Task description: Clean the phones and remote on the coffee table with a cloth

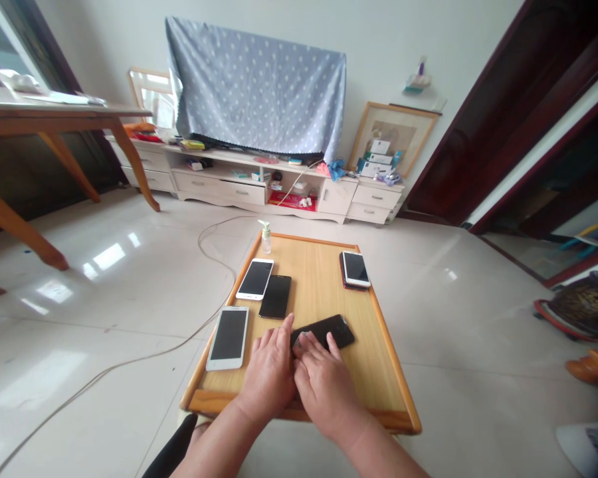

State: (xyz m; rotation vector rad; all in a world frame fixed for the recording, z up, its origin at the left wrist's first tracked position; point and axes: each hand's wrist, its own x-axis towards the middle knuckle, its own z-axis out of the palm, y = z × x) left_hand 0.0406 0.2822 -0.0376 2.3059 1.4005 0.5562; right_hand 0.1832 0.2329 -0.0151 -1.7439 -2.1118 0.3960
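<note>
On a low pine-coloured wooden board (319,292) with an orange rim, a black smartphone (326,332) lies near the front. My right hand (323,388) presses a small pale wipe (301,344) onto that phone's left end. My left hand (269,372) lies beside it, fingers spread, its fingertips at the phone's edge. Two white phones (228,337) (255,279) and a black phone (275,296) lie to the left. At the back right corner, a white phone (355,269) rests on a dark red case. A pump bottle (265,238) stands beyond the board's far rim.
A pale cable (214,255) curves across the tiled floor left of the board. A wooden table (54,116) stands at the left, and a cream cabinet (219,189) runs along the far wall. A dark object (172,448) shows at the bottom edge.
</note>
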